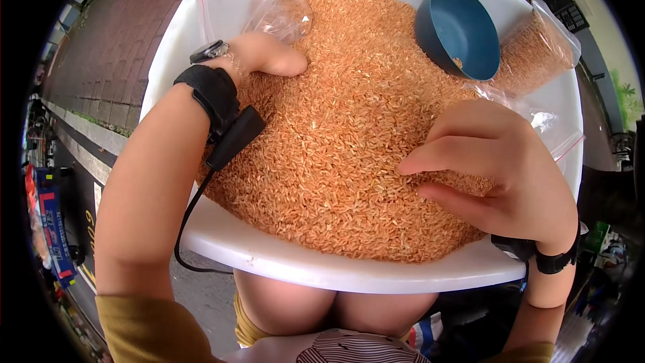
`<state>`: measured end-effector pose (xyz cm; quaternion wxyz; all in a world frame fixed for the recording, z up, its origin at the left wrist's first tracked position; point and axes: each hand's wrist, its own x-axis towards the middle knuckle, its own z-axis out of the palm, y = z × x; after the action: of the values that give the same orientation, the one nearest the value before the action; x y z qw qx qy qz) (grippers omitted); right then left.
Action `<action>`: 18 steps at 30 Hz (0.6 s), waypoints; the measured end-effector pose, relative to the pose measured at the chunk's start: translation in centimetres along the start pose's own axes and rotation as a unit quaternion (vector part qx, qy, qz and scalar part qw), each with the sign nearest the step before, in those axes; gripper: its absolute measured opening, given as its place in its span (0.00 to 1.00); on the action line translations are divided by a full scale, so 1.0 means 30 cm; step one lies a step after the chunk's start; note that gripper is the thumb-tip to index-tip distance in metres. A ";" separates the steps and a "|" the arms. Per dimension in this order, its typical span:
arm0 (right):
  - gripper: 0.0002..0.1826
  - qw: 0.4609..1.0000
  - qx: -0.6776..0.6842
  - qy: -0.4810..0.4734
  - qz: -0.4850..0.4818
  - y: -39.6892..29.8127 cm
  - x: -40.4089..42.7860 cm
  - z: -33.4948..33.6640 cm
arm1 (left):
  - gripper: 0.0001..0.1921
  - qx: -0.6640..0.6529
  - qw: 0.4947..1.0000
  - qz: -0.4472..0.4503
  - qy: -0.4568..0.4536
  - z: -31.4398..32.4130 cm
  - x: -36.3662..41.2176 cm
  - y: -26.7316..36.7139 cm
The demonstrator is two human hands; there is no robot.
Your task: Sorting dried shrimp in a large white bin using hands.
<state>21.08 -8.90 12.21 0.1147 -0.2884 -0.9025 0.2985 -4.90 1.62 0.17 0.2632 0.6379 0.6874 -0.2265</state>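
A white plastic tub (322, 277) in front of me holds a broad heap of reddish-brown grain (342, 126) that looks like unpolished rice. Against the heap's left part rests my left hand (272, 55), thumb stretched over the grain and the other fingers hidden. My right hand (489, 166) is low over the heap's right side, thumb and forefinger tips a little apart at the grain; whether a grain lies between them cannot be told. A blue bowl (466, 35) leans tilted on the grain at the back right, with a few grains inside.
A clear zip bag (282, 10) lies at the tub's back left, beyond my left hand. One filled with grain (539, 55) leans at the right rim, and more clear plastic (546, 121) lies below it. A black cable (181, 232) hangs from my left wrist strap over the tub's edge.
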 end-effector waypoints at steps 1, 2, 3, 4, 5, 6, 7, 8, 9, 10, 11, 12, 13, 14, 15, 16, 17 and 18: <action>0.14 1.000 -0.011 -0.003 -0.002 0.006 0.003 0.008 | 0.31 0.000 1.000 0.003 -0.001 0.004 0.001 0.002; 0.14 1.000 -0.008 -0.007 -0.007 0.016 0.005 0.012 | 0.31 -0.001 1.000 0.007 -0.002 0.007 0.003 0.006; 0.13 1.000 -0.003 -0.009 -0.014 0.022 0.009 0.021 | 0.31 0.000 1.000 0.003 -0.004 0.008 -0.005 -0.001; 0.13 1.000 0.001 -0.011 -0.020 0.028 0.014 0.029 | 0.31 -0.001 1.000 0.001 -0.003 0.008 -0.013 -0.008; 0.12 0.999 0.013 -0.006 -0.028 0.033 0.017 0.039 | 0.31 0.002 1.000 -0.002 -0.005 0.007 -0.021 -0.013; 0.11 0.999 0.022 -0.001 -0.033 0.032 0.017 0.043 | 0.31 -0.001 1.000 0.002 -0.003 0.006 -0.024 -0.010; 0.11 0.999 0.019 -0.002 -0.031 0.030 0.018 0.043 | 0.31 -0.001 1.000 0.004 -0.002 0.005 -0.028 -0.009; 0.11 0.999 0.016 -0.003 -0.033 0.026 0.018 0.042 | 0.31 -0.001 1.000 0.007 -0.001 0.002 -0.031 -0.004; 0.11 0.999 0.012 -0.003 -0.034 0.023 0.017 0.039 | 0.31 -0.001 1.000 0.010 -0.002 -0.001 -0.033 0.000; 0.10 0.999 0.009 -0.003 -0.034 0.020 0.015 0.035 | 0.31 -0.002 1.000 0.012 -0.002 -0.004 -0.035 0.007; 0.10 0.999 0.004 -0.004 -0.034 0.015 0.012 0.030 | 0.32 -0.003 1.000 0.017 0.000 -0.009 -0.034 0.014; 0.10 0.999 0.008 -0.005 -0.038 0.025 0.017 0.040 | 0.32 -0.001 1.000 0.013 -0.005 -0.004 -0.030 0.006; 0.10 0.999 0.012 -0.005 -0.040 0.035 0.023 0.050 | 0.32 0.002 1.000 0.008 -0.005 0.002 -0.023 -0.002; 0.10 0.999 0.017 -0.005 -0.047 0.046 0.028 0.059 | 0.32 0.000 1.000 0.007 -0.012 0.013 -0.018 -0.009; 0.10 0.999 0.015 -0.003 -0.049 0.042 0.027 0.056 | 0.32 0.003 1.000 0.009 -0.005 0.013 -0.016 -0.009; 0.10 0.999 0.013 -0.003 -0.048 0.039 0.027 0.052 | 0.32 0.007 1.000 0.011 0.003 0.012 -0.013 -0.010; 0.09 0.999 0.011 -0.002 -0.049 0.036 0.027 0.050 | 0.32 0.011 1.000 0.012 0.010 0.010 -0.012 -0.015; 0.09 0.999 0.006 -0.002 -0.048 0.032 0.024 0.044 | 0.32 0.014 1.000 0.016 0.018 0.004 -0.017 -0.011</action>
<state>20.44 -8.47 10.58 0.1288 -0.2434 -0.9138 0.2986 -5.19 1.13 0.40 0.2454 0.6562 0.6785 -0.2207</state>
